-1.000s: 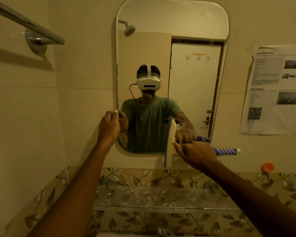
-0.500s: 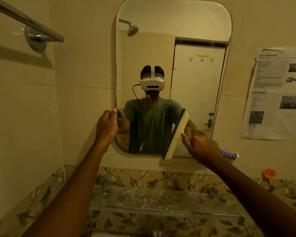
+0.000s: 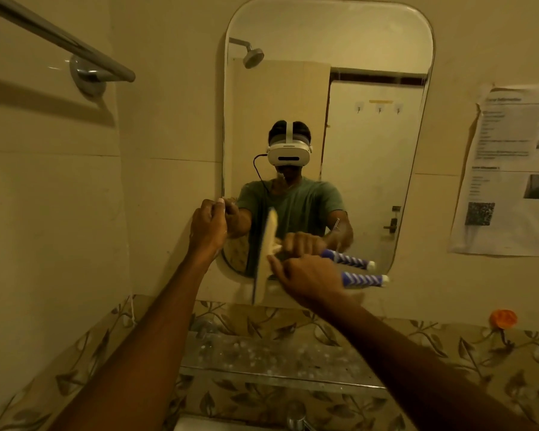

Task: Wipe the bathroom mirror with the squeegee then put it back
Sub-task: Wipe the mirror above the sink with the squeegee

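Squeegee (image 3: 265, 253) in the right hand (image 3: 308, 276) stands against the lower part of the mirror (image 3: 327, 35), with its pale blade almost upright. The blade crosses the bottom edge of the glass, so its lower end is in front of the wall under the mirror. The fingers of the right hand are closed around the handle, and the far end of the handle, blue with white stripes (image 3: 363, 279), comes out to the right of the hand. In the glass I see the same striped handle again, a little higher. The blade looks slightly blurred.

The left hand (image 3: 207, 227) is at the lower left edge of the mirror. It is curled into a loose fist and the thumb presses on the rim of the glass; I cannot tell if the fingers hold something small inside. Both forearms are bare and reach up from the bottom of the view.

The mirror is tall with rounded corners. It reflects a person in a green shirt with a white headset, a shower head and a pale door behind.

On the left wall is a metal towel bar (image 3: 56, 38). On the right of the mirror hangs a printed paper sheet (image 3: 507, 169). Under the mirror runs a band of tiles with leaves, and a glass shelf (image 3: 262, 356) with white spots is fixed there. A small orange object (image 3: 503, 318) sits on the wall at the lower right.
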A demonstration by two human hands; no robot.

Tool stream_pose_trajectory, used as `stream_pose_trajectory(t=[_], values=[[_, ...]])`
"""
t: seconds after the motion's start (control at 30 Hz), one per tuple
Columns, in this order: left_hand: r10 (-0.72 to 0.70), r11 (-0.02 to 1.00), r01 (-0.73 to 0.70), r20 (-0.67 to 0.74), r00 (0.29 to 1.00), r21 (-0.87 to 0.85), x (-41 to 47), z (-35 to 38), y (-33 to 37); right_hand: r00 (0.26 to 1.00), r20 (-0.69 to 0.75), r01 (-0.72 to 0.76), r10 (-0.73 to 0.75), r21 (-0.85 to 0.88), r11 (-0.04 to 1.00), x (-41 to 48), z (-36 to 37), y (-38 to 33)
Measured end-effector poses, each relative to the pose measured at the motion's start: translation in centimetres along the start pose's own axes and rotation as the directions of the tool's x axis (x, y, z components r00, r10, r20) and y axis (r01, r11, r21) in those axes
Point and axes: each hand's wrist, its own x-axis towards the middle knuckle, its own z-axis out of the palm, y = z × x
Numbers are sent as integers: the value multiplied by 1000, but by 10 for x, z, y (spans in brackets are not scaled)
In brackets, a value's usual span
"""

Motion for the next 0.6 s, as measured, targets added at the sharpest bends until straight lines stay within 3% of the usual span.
stream_pose_trajectory(t=[0.2,0.43,0.6], values=[[-17,1000,17,5,1000,23,0,0,0,999,-40,16,-22,-162,987,20,16,-25],[-2,1000,2,12,1000,-31,2,1,-4,990,88,-107,113,-78,991,-22,5,72],[11,1000,-11,-10,1000,-28,6,5,-9,963,114,-215,244,-216,952,-62,-6,121]])
